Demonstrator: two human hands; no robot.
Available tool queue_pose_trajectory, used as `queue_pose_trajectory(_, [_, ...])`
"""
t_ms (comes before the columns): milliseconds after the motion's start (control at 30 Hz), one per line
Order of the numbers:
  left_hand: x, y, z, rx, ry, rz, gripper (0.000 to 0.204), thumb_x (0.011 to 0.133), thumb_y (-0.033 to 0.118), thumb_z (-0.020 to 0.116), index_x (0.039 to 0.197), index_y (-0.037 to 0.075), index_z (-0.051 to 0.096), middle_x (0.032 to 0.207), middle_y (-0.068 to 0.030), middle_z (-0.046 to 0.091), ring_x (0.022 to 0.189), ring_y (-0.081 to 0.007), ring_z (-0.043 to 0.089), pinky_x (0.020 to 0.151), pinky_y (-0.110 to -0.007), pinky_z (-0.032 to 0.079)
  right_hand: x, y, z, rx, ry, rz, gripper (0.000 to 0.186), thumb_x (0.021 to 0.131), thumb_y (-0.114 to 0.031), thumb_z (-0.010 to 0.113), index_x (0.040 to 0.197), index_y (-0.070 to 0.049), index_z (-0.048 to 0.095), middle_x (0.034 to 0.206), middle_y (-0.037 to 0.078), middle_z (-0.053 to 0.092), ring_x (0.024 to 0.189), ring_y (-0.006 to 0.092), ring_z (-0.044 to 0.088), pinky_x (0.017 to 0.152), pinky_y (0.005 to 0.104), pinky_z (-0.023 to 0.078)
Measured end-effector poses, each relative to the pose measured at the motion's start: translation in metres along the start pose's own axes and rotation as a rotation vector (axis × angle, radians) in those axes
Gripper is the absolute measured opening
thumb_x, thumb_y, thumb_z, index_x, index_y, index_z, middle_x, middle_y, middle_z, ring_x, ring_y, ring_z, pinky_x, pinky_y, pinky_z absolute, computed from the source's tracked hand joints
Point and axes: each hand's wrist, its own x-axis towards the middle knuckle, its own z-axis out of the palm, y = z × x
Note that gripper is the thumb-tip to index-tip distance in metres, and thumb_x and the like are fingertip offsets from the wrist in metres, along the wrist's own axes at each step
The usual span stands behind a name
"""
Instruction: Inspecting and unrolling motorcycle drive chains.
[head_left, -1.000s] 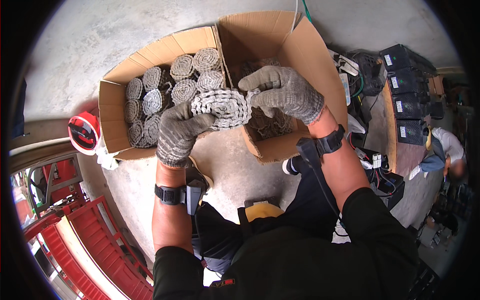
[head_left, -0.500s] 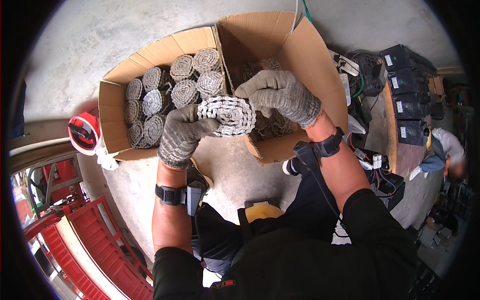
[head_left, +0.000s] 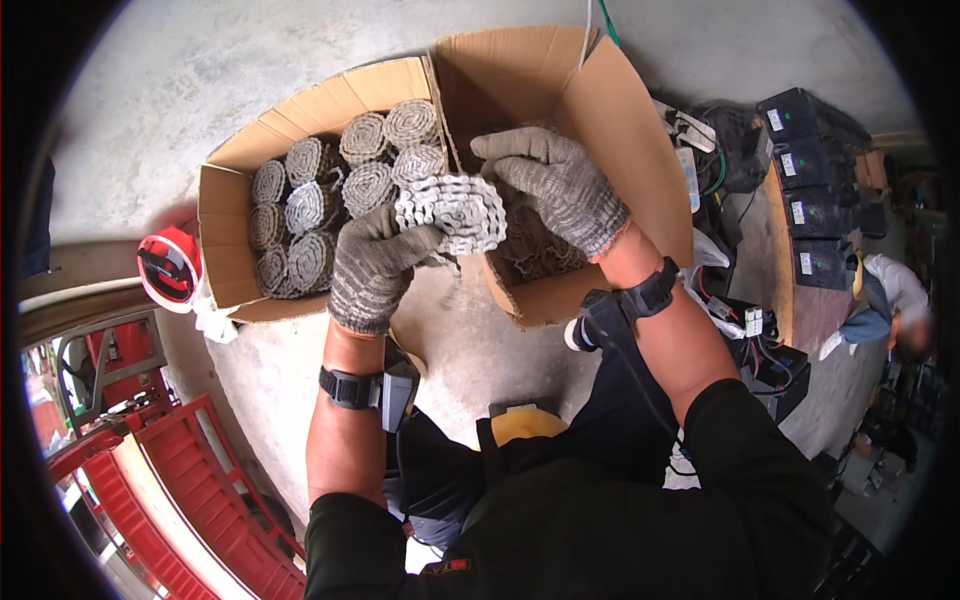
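A coiled roller chain (head_left: 456, 214) of grey metal is held over the near edges of two cardboard boxes. My left hand (head_left: 378, 264), in a grey knitted glove, is closed on its left side with the thumb across the front. A short end of chain dangles below the coil. My right hand (head_left: 560, 185), gloved alike, is just beyond the coil's upper right, over the right box. Its fingers are stretched out to the left and parted, close to the coil; whether they touch it is hard to see.
The left cardboard box (head_left: 228, 235) holds several chain coils in rows. The right box (head_left: 625, 130) has more chains at its bottom. A red and black object (head_left: 168, 268) sits left of the boxes. Black crates (head_left: 822, 262) line the right, near a bent-over person (head_left: 895, 290).
The coil has tilted and shifted slightly upward in my left hand, its face turning partly away. My right hand has moved off the coil's right side, its fingers spreading.
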Motion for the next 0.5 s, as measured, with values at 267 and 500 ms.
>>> queue_pose_trajectory(267, [-0.001, 0.019, 0.01, -0.253, 0.096, 0.087, 0.027, 0.09, 0.006, 0.066, 0.115, -0.004, 0.065, 0.102, -0.0077, 0.071, 0.086, -0.0135, 0.067, 0.075, -0.028, 0.056, -0.011, 0.016, 0.015, -0.274, -0.348, 0.143, 0.038, 0.084, -0.026, 0.076, 0.112, -0.001, 0.067, 0.099, 0.011, 0.071, 0.088, 0.0209, 0.065, 0.083, 0.0341, 0.052])
queue_pose_trajectory(500, [-0.001, 0.019, 0.009, -0.425, 0.148, 0.117, 0.031, 0.088, 0.009, 0.069, 0.117, -0.004, 0.065, 0.104, -0.0075, 0.07, 0.088, -0.0162, 0.067, 0.078, -0.03, 0.056, -0.011, 0.002, 0.034, -0.594, -0.499, 0.12, 0.029, 0.082, -0.024, 0.076, 0.092, 0.0, 0.063, 0.077, 0.01, 0.062, 0.071, 0.0187, 0.056, 0.069, 0.0371, 0.046])
